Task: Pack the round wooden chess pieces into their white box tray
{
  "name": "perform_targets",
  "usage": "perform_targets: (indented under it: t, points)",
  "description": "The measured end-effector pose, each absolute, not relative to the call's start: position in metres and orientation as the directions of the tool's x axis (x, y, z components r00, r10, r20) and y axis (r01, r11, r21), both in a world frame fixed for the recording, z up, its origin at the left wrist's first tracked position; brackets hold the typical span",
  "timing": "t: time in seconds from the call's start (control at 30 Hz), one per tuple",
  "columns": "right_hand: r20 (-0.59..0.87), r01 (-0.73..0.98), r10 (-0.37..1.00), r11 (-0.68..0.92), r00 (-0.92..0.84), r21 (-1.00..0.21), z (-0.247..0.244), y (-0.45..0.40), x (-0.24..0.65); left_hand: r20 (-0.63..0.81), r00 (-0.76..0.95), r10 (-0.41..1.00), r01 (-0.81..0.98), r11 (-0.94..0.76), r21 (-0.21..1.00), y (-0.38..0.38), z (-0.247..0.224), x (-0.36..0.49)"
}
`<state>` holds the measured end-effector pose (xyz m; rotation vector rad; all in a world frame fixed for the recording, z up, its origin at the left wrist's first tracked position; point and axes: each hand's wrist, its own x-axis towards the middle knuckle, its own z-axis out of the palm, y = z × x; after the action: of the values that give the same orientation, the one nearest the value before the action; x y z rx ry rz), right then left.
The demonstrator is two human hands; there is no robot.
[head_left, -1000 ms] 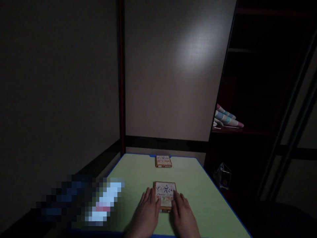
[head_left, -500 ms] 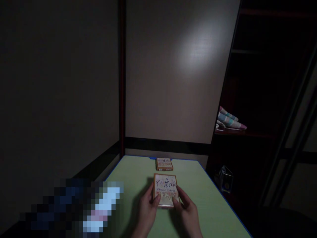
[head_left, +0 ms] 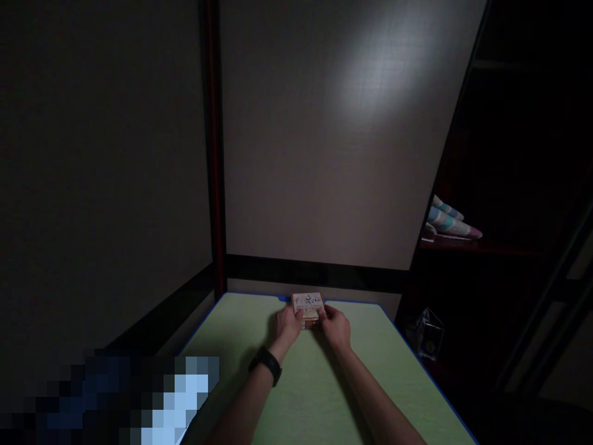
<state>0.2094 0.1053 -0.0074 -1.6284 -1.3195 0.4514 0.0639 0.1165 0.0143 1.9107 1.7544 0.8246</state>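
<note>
Two hands grip the upper box at its near corners: the left hand pinches the left side and the right hand the right side, each thumb on the printed face. Upper box location: directly over the lower box, near the far edge of the green table. Contact between the boxes cannot be determined. A black wristband encircles the left wrist. Striped fabric lies on the shelf at right.
</note>
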Motion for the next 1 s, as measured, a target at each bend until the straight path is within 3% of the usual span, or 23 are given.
perform_targets:
  t: [0.3,0.6,0.87,1.0]
  points:
    - [0.209,0.603,0.911,-0.053,0.356,-0.796,-0.02,0.111,0.211,0.105,-0.027,0.994,0.589,-0.069,0.805,0.134,-0.01,0.071]
    - [0.196,0.612,0.921,-0.056,0.337,-0.789,-0.013,0.073,0.211,0.081,-0.042,0.996,0.616,-0.038,0.787,0.092,-0.002,0.066]
    - [0.255,0.573,0.951,0.113,0.174,-0.812,-0.022,-0.029,0.217,0.127,0.204,0.971,0.703,-0.236,0.671,-0.009,-0.004,0.037]
    - [0.234,0.462,0.963,0.147,0.137,-0.875,-0.029,-0.068,0.223,0.167,0.312,0.935,0.573,-0.326,0.752,-0.041,-0.008,0.024]
